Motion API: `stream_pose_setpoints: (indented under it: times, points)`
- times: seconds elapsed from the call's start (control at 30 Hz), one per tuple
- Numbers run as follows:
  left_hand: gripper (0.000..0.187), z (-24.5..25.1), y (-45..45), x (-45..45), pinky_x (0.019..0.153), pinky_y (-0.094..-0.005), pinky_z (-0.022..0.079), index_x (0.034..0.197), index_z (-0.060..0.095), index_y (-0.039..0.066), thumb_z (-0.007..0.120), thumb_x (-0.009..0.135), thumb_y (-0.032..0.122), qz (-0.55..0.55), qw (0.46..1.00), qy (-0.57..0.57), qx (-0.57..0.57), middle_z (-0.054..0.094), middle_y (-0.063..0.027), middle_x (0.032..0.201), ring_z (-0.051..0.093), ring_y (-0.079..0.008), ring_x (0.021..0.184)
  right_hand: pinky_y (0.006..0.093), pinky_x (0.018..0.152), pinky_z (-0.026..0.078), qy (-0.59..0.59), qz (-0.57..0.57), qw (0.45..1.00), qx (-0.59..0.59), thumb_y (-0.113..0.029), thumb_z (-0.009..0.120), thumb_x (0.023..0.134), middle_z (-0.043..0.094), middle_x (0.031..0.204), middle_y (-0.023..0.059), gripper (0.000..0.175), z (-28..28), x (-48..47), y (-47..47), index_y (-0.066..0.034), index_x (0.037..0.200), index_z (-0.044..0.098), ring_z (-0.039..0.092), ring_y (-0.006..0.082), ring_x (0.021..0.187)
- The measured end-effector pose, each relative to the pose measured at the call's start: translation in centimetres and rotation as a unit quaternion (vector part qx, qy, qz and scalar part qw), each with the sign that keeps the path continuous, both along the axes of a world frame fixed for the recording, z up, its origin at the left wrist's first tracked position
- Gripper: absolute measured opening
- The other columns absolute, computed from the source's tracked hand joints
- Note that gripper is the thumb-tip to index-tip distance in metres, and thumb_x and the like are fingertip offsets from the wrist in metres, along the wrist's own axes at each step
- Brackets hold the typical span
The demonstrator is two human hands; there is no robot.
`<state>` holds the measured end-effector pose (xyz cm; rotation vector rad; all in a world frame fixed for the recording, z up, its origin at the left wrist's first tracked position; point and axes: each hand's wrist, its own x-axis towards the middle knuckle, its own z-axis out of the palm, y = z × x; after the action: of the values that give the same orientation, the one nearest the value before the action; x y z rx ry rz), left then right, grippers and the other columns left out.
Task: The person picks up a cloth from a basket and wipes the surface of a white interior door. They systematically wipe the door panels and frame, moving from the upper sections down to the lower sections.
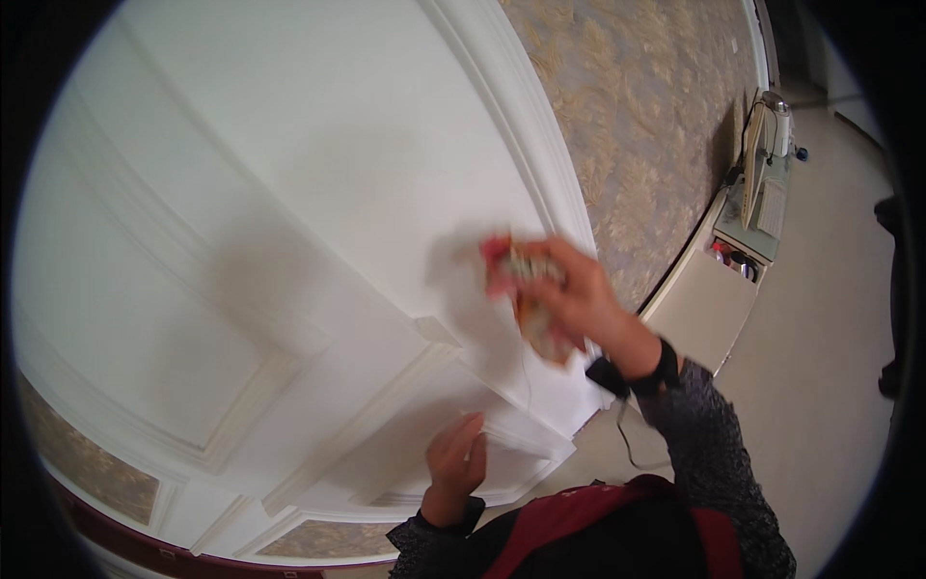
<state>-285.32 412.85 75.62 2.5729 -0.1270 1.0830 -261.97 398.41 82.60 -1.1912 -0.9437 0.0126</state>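
My right hand [579,289] grips a crumpled multicoloured cloth [539,329], pink, white and orange, blurred by motion. The cloth is beside the white moulded panelling [362,181]; whether it touches the surface I cannot tell. Lower down, my left hand [457,457] is near the panelling's lower section with its fingers bent and close together. Nothing is visible in it, though its palm side is partly hidden. Dark bands circle both wrists, below them grey speckled sleeves.
Patterned wallpaper [629,130] adjoins the panelling's right edge. Farther right, a low cabinet [702,304] holds a kettle [741,264]; a keyboard [772,206] lies on the green-grey top beyond it. A dark cable [623,438] hangs by my right forearm. Raised mouldings [362,412] cross the panelling.
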Motion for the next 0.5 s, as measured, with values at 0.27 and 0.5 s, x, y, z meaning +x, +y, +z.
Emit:
stream_pose_setpoints:
  times: [0.27,0.5]
  points:
    - [0.023,0.0,4.0,-0.8,0.075,-0.0370,0.053,0.090,0.066,0.005,0.058,0.070,-0.004,0.031,0.993,-0.040,0.108,0.066,-0.0128,0.094,0.065,-0.0288,0.083,0.0379,0.074,0.049,-0.363,-0.338,0.859,-0.131,-0.003,0.059,0.074,0.056,0.102,0.0111,0.027,7.5,3.9,6.1,-0.0062,0.100,0.059,0.058,0.0297,0.090]
    - [0.025,-4.2,6.5,-2.0,0.067,-0.0368,0.051,0.090,0.066,0.007,0.059,0.068,-0.001,-0.016,0.989,-0.039,0.140,0.064,-0.0090,0.086,0.063,-0.0275,0.076,0.0390,0.070,0.049,-0.185,-0.229,0.912,-0.286,-0.008,0.061,0.072,0.059,0.093,0.0098,0.026,-0.7,2.6,-0.4,-0.0095,0.098,0.063,0.059,0.0305,0.087]
